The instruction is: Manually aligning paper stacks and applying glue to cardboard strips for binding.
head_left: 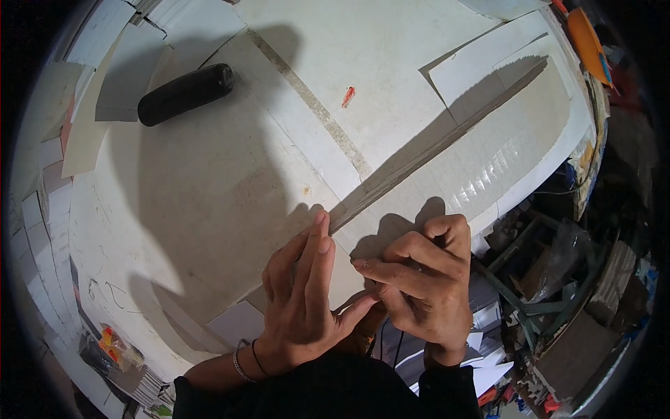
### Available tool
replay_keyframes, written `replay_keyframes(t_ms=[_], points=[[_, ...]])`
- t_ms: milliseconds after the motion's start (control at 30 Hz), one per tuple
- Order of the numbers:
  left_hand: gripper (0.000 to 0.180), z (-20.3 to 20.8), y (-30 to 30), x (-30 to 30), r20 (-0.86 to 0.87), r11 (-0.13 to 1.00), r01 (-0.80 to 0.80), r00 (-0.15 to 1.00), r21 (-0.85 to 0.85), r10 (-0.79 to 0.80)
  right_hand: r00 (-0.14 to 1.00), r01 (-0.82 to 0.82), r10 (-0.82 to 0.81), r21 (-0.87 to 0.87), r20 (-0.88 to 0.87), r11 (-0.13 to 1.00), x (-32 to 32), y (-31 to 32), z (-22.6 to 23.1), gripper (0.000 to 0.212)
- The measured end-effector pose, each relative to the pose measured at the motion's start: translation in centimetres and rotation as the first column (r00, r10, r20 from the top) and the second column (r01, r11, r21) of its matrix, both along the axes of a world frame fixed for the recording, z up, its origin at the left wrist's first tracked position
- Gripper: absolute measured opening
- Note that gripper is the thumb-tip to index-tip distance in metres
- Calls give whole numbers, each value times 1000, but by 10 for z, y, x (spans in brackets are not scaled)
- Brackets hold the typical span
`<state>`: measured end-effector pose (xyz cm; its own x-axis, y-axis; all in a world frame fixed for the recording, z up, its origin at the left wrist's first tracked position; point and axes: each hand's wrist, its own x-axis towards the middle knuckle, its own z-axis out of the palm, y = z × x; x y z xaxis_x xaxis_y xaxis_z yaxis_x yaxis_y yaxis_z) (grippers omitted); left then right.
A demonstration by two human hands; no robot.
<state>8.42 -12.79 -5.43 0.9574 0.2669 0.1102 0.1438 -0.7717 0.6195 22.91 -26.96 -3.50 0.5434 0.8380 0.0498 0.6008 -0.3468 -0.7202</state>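
Observation:
My left hand (300, 297) has its fingers stretched out beside the near end of a long stack of thin grey boards (481, 164), their fingertips at its corner. A beaded bracelet and a dark band circle that wrist. To its right, my right hand (426, 283) lies over the near end of the stack with fingers curled and thumb tucked in toward the index finger. Whatever it may pinch is hidden. The left thumb tip meets the right hand's fingers. Light glints off the stack's smooth top face.
A black cylinder (185, 94) lies at the far left of the white table (209, 202). A small red scrap (348, 96) sits near the middle. Sheets of pale board (481, 63) lie at the back right. At right are a green metal frame (544, 300) and clutter.

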Motion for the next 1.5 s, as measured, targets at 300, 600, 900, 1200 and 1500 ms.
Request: replay_keyframes(t_ms=[300,600,900,1200,1500], points=[[106,4,0,1,-62,1000,-8,998,10,9,983,63,-78,96,164,993,-15,-6,5,32],[106,4,1,-1,-67,1000,1,998,17,0,926,-285,287,-45,246,957,-39,-13,14,40],[99,63,41,13,19,893,186,980,-409,-196,886,-265,302,-150,351,952,-46,-12,13,45],[37,42,29,139,133,970,-55,987,-236,89,892,-228,234,-60,386,972,-43,-14,-2,44],[48,-10,2,208,148,990,-136,979,-26,138,902,-178,157,14,403,984,-50,-14,-11,43]])
